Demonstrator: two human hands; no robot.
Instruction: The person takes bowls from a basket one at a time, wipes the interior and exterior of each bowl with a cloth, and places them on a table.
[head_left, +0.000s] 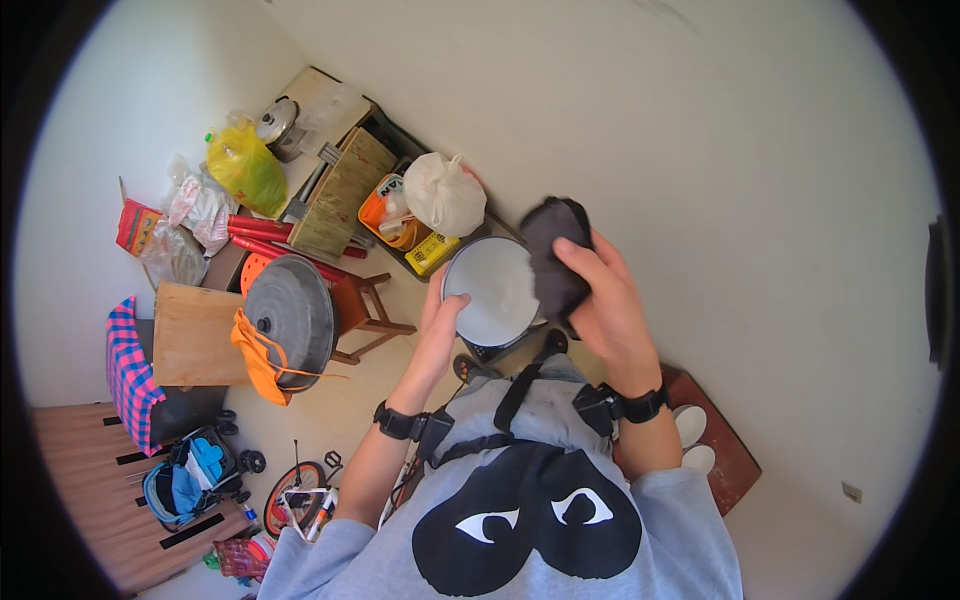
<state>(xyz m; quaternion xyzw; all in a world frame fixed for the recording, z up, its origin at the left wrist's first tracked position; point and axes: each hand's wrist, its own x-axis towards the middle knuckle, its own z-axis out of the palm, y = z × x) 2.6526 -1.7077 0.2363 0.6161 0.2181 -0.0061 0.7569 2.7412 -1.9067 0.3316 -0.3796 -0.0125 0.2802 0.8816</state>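
Note:
A round white plate (496, 289) with a thin dark blue rim is held up in front of me. My left hand (436, 326) grips its left edge, thumb on the face and fingers behind. In my right hand (611, 304) is a bunched dark grey cloth (559, 262), pressed under the thumb. The cloth overlaps the plate's right edge; whether it presses on the surface cannot be told. Below the plate, a dark object (501, 351) on the floor near my feet is mostly hidden.
At right stands a reddish-brown table (731, 469) with white bowls (690, 426). Ahead are a tied white plastic bag (446, 195) and a yellow-orange container (382, 214). Leftward stand a wooden stool (375, 326), a large grey lid (289, 322), a bicycle (300, 491) and a stroller (187, 480).

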